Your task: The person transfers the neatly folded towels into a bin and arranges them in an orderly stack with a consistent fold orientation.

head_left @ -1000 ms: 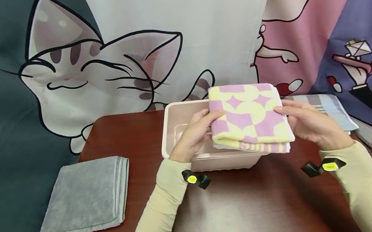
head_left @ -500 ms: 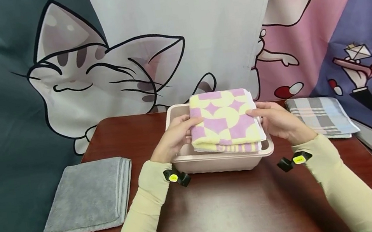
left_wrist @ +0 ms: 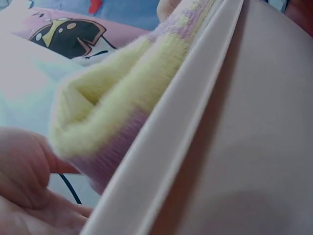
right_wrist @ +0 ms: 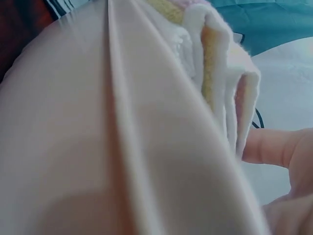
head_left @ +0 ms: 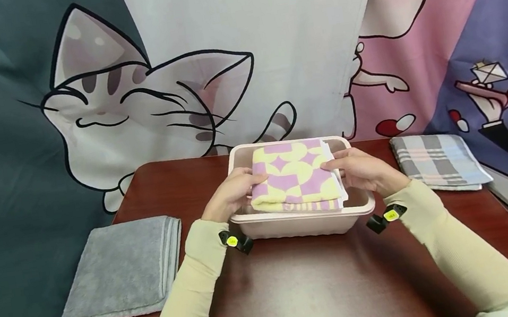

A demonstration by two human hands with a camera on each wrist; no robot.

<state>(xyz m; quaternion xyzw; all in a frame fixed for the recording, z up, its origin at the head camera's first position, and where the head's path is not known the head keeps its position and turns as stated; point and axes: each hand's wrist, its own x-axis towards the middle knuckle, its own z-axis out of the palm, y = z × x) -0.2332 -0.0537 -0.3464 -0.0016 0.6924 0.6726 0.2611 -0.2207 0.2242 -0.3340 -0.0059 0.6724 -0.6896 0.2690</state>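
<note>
A folded towel (head_left: 292, 175) in purple and yellow lies level within the opening of a pale pink plastic bin (head_left: 306, 222). My left hand (head_left: 232, 193) grips its left edge, thumb on top. On the opposite edge my right hand (head_left: 366, 169) pinches it the same way; the fingers underneath are mostly hidden. In the left wrist view, the towel's yellow fold (left_wrist: 112, 98) shows above the bin's rim (left_wrist: 161, 127). White-edged layers of the towel (right_wrist: 227, 83) appear beside my right thumb (right_wrist: 269, 147) in the right wrist view.
A folded grey towel (head_left: 119, 270) lies on the left of the brown wooden table (head_left: 295, 287). Toward the back right is a folded plaid cloth (head_left: 439, 161). Behind the table hangs a curtain (head_left: 295, 30) printed with cartoon animals.
Both hands have carried the purple and yellow towel leftward and lowered it into the bin's opening. The view has shifted slightly; the grey towel and plaid cloth stay put.
</note>
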